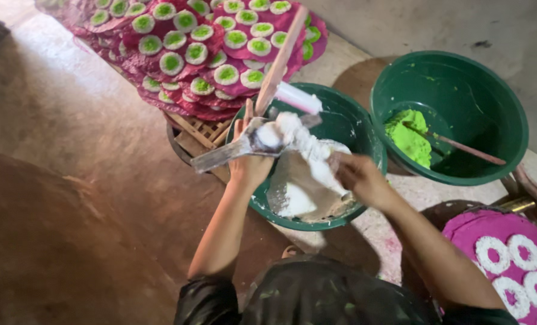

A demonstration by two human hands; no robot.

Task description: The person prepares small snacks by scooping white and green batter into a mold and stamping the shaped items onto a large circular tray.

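— What is in each hand?

— The left hand (248, 164) has its fingers closed round the handle of a flat metal scraper smeared with white paste (244, 146), held level over the green plastic basin with white paste (365, 135). The right hand (357, 178) pinches a soft, stretchy lump of white paste (307, 150) that strings from the blade down toward the basin; its fingers look closed on it.

— How would that paste handle?

— Soft, wet and sticky, I'd judge; it sags and clings, so it needs support from beneath rather than a squeeze. The scraper is stiff but slick, best gripped at its bare handle end.

— And around them?

— A second green basin holding bright green paste and a stick (461, 114) stands to the right, and pink sheets dotted with white-and-green rounds (190, 48) are piled beyond.
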